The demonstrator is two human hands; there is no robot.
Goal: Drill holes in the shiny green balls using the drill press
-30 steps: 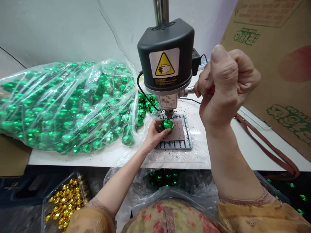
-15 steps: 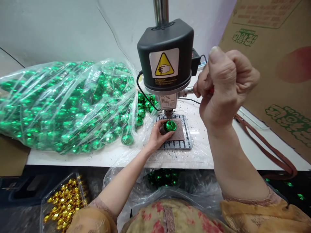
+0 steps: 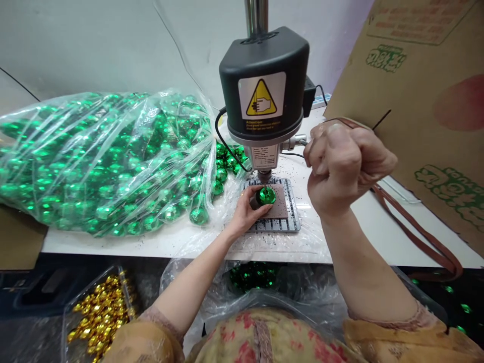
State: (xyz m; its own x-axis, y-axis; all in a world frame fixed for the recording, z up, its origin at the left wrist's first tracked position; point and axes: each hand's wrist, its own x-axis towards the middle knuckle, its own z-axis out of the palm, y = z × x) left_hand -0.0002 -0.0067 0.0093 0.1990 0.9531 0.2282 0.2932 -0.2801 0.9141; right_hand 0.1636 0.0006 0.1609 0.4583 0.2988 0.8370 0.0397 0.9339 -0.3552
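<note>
A shiny green faceted ball (image 3: 267, 195) sits under the chuck of a black drill press (image 3: 263, 85), over a brown pad (image 3: 282, 207) on the slotted metal base (image 3: 293, 222). The fingers and thumb of my left hand (image 3: 247, 209) close around the ball from the left. My right hand (image 3: 348, 164) is raised to the right of the drill head, its fingers wrapped round the feed handle (image 3: 296, 141). Most of that handle is hidden inside my fist. Dark specks are scattered over the pad and base.
A big clear plastic bag (image 3: 106, 166) of green balls fills the left of the white table (image 3: 113, 247). Below it stands a clear bin (image 3: 68, 322) of gold balls. A cardboard box (image 3: 427, 101) and a brown strap (image 3: 419, 227) are on the right.
My right hand has come down slightly, turning with the feed handle. A brown strap and thin dark rod now show behind it. My left hand still holds the ball; the view has shifted a little.
</note>
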